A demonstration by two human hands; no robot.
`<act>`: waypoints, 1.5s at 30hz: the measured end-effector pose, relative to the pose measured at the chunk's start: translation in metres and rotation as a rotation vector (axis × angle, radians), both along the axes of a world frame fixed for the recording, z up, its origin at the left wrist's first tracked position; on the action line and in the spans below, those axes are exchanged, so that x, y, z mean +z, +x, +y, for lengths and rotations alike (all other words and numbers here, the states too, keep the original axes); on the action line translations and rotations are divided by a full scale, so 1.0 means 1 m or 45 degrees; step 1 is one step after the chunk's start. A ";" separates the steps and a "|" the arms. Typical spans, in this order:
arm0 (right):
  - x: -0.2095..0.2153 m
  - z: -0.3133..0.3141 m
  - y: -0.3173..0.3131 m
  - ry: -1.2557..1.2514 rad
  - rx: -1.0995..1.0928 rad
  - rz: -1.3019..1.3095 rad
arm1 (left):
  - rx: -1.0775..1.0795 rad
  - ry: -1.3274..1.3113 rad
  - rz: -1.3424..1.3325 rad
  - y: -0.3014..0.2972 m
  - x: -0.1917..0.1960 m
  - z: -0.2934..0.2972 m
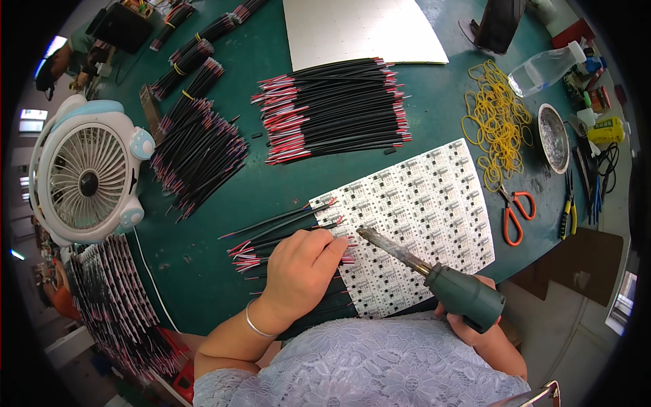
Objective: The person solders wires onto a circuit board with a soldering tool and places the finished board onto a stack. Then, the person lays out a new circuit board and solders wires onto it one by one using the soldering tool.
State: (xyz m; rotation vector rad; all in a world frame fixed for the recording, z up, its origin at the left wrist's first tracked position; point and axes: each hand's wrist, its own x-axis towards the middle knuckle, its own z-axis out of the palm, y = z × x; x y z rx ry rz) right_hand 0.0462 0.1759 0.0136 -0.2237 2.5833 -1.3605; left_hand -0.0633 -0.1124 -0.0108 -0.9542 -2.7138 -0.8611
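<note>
My right hand [466, 329] grips the dark green handle of a soldering iron [464, 295]. The iron's tip points up and left, over the left part of a white panel of small circuit boards [420, 224]. At that panel's left edge my left hand [298, 271] is closed in a pinch on a black cable with red and white wire ends; the fingertips partly hide it. Several black cables [271, 220] lie beside this hand, their ends along the panel's left edge. More bare red and white wire ends [244, 261] stick out left of the hand.
Black cables lie in a wide stack [346, 112] beyond the panel and in a heap [200, 152] further left. A fan [88, 178] stands at far left. Toward the right are yellow rubber bands [498, 112], a metal bowl [553, 139], orange-handled scissors [512, 220] and a clear bottle [546, 70].
</note>
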 end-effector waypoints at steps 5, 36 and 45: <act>0.001 -0.002 -0.004 -0.024 0.031 0.096 | 0.002 -0.006 -0.013 0.001 -0.002 0.000; 0.008 -0.007 -0.005 -0.011 0.078 0.114 | -0.006 -0.008 -0.027 0.002 -0.001 0.001; 0.006 -0.009 -0.010 0.010 0.145 0.159 | -0.022 -0.022 -0.016 0.001 -0.003 0.001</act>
